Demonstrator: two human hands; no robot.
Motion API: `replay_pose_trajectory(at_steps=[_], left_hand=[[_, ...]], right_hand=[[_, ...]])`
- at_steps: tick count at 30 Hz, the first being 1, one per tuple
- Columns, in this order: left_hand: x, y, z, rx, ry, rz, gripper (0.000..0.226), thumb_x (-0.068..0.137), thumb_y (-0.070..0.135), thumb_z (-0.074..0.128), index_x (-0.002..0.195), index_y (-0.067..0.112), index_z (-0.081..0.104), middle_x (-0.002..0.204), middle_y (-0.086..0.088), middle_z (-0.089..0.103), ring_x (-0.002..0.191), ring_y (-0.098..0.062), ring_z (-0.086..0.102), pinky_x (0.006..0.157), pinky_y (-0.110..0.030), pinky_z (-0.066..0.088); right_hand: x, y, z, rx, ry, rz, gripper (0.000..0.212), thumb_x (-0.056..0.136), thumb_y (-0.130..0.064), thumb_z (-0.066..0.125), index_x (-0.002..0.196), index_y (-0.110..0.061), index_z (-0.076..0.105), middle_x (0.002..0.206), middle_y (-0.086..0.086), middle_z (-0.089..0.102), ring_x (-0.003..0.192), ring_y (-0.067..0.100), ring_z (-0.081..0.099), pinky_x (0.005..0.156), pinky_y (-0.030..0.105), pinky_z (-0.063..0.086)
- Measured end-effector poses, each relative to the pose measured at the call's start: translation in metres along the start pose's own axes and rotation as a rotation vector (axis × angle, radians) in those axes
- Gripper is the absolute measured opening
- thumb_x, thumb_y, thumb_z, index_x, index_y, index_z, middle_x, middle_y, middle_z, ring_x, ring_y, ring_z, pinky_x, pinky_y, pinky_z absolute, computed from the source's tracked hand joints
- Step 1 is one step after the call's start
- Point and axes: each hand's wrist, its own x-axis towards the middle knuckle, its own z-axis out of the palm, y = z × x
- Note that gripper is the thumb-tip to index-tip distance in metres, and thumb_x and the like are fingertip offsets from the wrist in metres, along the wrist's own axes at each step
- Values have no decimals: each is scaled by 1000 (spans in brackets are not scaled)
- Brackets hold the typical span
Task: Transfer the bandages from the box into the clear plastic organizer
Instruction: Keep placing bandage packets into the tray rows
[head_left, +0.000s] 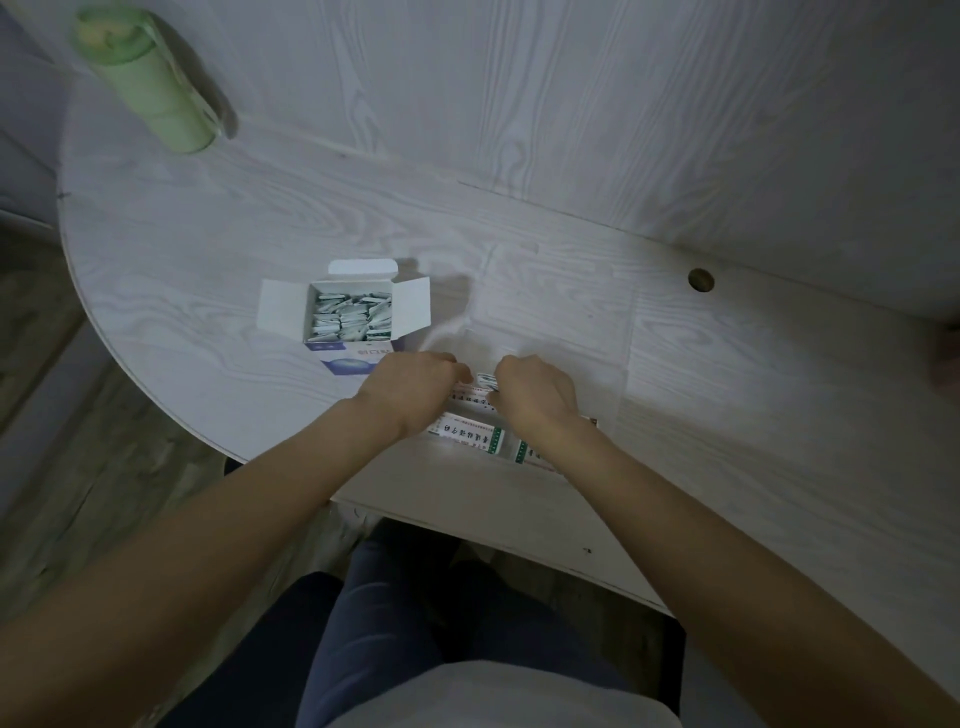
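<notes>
We see the open box (349, 317) left of centre on the table (675, 364), the bottle (150, 83) at its far left corner, the organizer (467, 431) by the near edge.

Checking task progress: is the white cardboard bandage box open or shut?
Open: the white cardboard bandage box has flaps spread outward, and wrapped bandages show inside.
</notes>
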Motion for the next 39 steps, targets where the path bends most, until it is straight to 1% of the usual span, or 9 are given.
replay_pose_trajectory(at_steps=[5,18,22,26,29,31,33,35,39], left_hand=[[4,0,0,62,-14,19,54,90,1,44,134,32,50,134,5,53,110,-20,60,76,-33,46],[7,2,-1,130,-106,43,49,91,4,43,133,28,51,130,2,55,108,-22,60,75,-34,48],[5,2,-5,81,-98,34,46,92,8,45,133,27,51,129,1,55,108,-21,60,76,-33,47],[-6,5,-13,-24,-2,27,39,94,18,44,130,28,53,130,6,54,106,-21,60,73,-32,45],[-10,11,-23,-272,108,-25,32,94,15,44,120,23,60,122,5,60,98,-19,61,76,-29,46],[-7,18,-29,-590,174,-117,24,95,14,45,109,18,65,108,1,68,76,-14,63,72,-23,48],[-1,25,-36,-878,163,-219,22,97,16,44,99,12,65,96,-3,70,62,-9,61,61,-16,47],[3,33,-44,-1104,57,-317,35,100,28,40,97,5,65,91,-7,69,65,-12,62,65,-19,48],[4,37,-52,-1485,-254,-315,57,99,48,30,108,2,63,90,-12,69,78,-19,66,80,-28,54]], right_hand=[[-3,7,-5,9,4,-34,15,97,-19,50,85,-10,47,79,6,48,72,25,50,62,30,38],[-4,9,-1,-104,-15,-67,6,91,-3,51,94,-7,55,88,8,56,71,22,47,61,28,36],[-5,14,-6,-56,35,-82,17,94,-12,52,77,-10,47,73,3,47,69,23,49,59,28,35],[-11,23,-15,658,143,-13,20,91,-25,60,75,-14,55,61,-3,49,52,12,45,45,18,33],[-15,30,-27,1574,-34,196,24,98,-25,48,91,-7,63,58,-3,44,47,10,38,47,19,36],[-14,32,-31,1933,-88,244,32,102,-21,38,96,-2,64,67,3,56,55,12,52,57,23,45],[-14,32,-33,1991,-56,222,35,103,-22,34,102,-7,65,87,3,70,84,12,65,72,25,47],[-16,27,-36,1974,-35,146,38,105,-26,28,114,-12,62,108,-2,71,107,8,60,78,23,44],[-21,17,-36,1891,-58,88,42,104,-31,28,121,-15,63,122,4,65,109,16,60,79,24,54]])
